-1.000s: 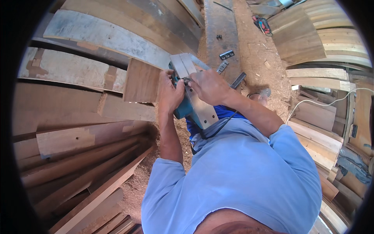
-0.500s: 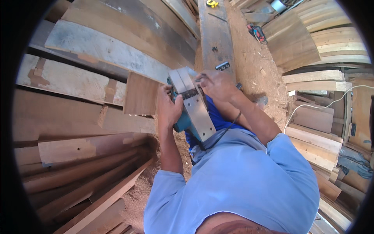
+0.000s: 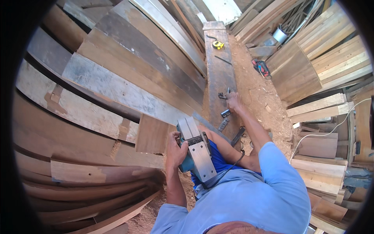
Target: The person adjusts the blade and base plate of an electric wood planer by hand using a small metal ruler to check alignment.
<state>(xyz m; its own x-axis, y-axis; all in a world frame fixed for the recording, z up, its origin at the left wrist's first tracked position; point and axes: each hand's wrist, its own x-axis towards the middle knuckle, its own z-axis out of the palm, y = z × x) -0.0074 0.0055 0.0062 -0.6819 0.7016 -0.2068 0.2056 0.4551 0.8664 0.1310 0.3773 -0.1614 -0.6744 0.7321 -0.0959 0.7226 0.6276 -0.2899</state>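
Observation:
An electric planer (image 3: 201,162) with a teal body lies upside down against my lap, its flat metal sole facing up and its dark cutter slot showing across the middle. My left hand (image 3: 176,151) is wrapped round its left side. My right hand (image 3: 233,102) reaches out over the wooden bench (image 3: 220,80), fingers drawn together beside small dark parts (image 3: 222,95). A small dark piece shows at its fingertips; its kind is unclear. Just nearer me on the bench lie a black metal block with holes (image 3: 225,113) and a grey strip (image 3: 223,124).
Farther along the bench are a yellow tape measure (image 3: 218,45) and a thin dark rod (image 3: 223,59). A red and black tool (image 3: 261,68) sits on the shavings-covered floor. Boards (image 3: 117,89) are stacked at left; more planks (image 3: 319,167) and a white cord (image 3: 311,134) are at right.
My right hand has left the planer's cutter area and stretched forward to the small parts on the bench. The left hand still holds the planer. The view has tilted, showing more of the bench.

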